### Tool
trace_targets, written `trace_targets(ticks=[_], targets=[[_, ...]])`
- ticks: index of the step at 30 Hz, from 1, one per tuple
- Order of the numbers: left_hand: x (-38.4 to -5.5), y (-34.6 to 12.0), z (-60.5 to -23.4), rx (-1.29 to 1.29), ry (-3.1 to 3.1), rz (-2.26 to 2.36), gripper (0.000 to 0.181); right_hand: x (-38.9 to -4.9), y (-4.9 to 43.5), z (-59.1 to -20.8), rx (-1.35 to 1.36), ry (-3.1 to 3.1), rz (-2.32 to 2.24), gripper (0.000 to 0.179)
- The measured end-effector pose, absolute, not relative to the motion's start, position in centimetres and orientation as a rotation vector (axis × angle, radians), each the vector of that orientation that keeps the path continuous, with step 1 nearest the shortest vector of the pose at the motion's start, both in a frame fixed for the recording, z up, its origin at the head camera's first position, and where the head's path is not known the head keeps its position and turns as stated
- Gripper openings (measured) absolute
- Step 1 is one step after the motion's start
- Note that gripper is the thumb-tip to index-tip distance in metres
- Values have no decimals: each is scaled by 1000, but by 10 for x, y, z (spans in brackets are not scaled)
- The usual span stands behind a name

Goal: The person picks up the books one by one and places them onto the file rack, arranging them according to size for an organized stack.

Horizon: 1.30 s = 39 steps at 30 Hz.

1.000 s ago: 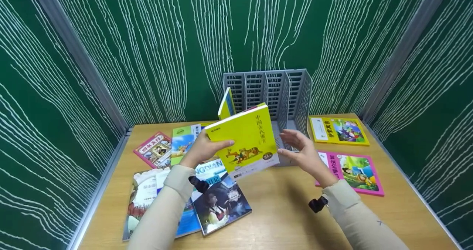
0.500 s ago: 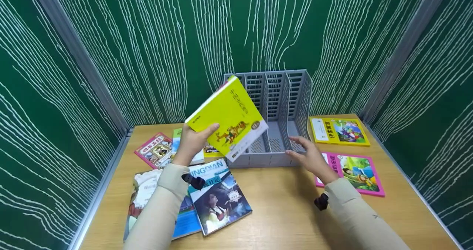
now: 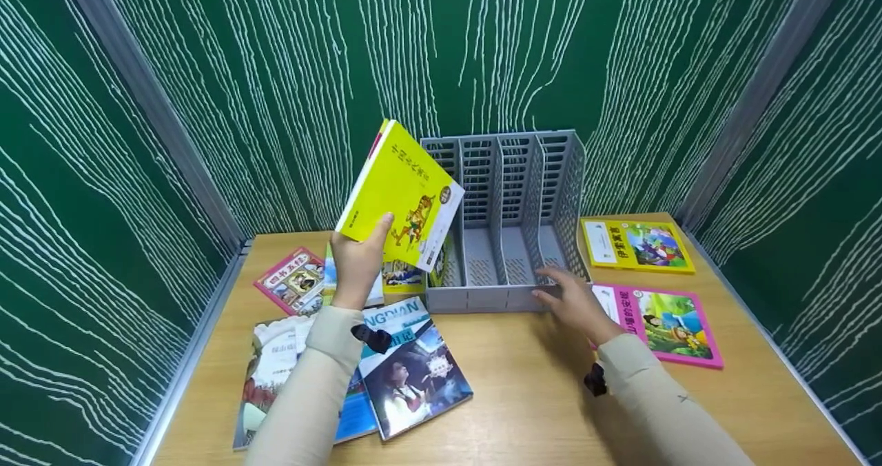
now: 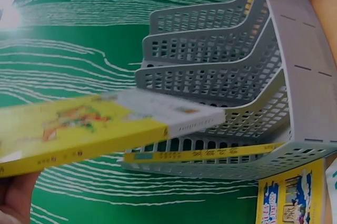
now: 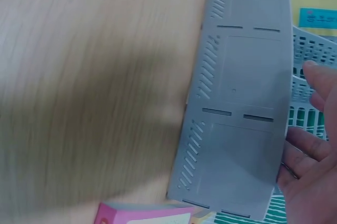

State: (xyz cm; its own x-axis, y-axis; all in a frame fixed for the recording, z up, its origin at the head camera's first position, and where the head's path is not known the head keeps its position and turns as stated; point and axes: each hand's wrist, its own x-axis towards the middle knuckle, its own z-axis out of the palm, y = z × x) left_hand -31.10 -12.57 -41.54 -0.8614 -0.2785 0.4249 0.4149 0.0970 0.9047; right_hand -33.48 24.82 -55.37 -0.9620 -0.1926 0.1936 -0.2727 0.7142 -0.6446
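My left hand point(image 3: 360, 262) grips a yellow book point(image 3: 396, 190) by its lower corner, thumb across the cover with the tiger picture. It is raised and tilted over the left end of a grey file rack point(image 3: 510, 299). In the left wrist view the book point(image 4: 105, 124) overlaps the rack, and a thinner yellow book point(image 4: 210, 153) stands in the end compartment. At the rack's front right, my right hand point(image 3: 579, 307) holds the front rim, fingers reaching inside. The right wrist view shows that hand point(image 5: 313, 150) at the rim, partly cut off.
Several books lie on the left of the table, including a red-bordered one point(image 3: 295, 281) and one with a dark cover photo point(image 3: 417, 376). On the right lie a yellow book point(image 3: 637, 245) and a pink one point(image 3: 672, 325). Green walls stand behind and at both sides.
My left hand has swung the yellow book left and up, turning it more upright and uncovering the rack compartments. My right hand has moved slightly down onto the rack's front rim.
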Motion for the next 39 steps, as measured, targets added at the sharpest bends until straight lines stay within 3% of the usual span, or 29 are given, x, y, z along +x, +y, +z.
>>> trace_targets(ticks=[20, 25, 33, 39], targets=[[-342, -66, -448, -26, -1927, -1549, 31, -342, 237, -561, 331, -2896, 618, 31], [-346, -54, -464, -24, -1982, -1461, 32, -344, 234, -555, 257, -2975, 650, 33], [-354, -42, -497, -54, -1979, -1320, 19, -344, 235, -553, 247, -2997, 647, 37], [-360, -41, -518, -44, -2012, -1232, 23, -342, 234, -554, 276, -2956, 654, 37]])
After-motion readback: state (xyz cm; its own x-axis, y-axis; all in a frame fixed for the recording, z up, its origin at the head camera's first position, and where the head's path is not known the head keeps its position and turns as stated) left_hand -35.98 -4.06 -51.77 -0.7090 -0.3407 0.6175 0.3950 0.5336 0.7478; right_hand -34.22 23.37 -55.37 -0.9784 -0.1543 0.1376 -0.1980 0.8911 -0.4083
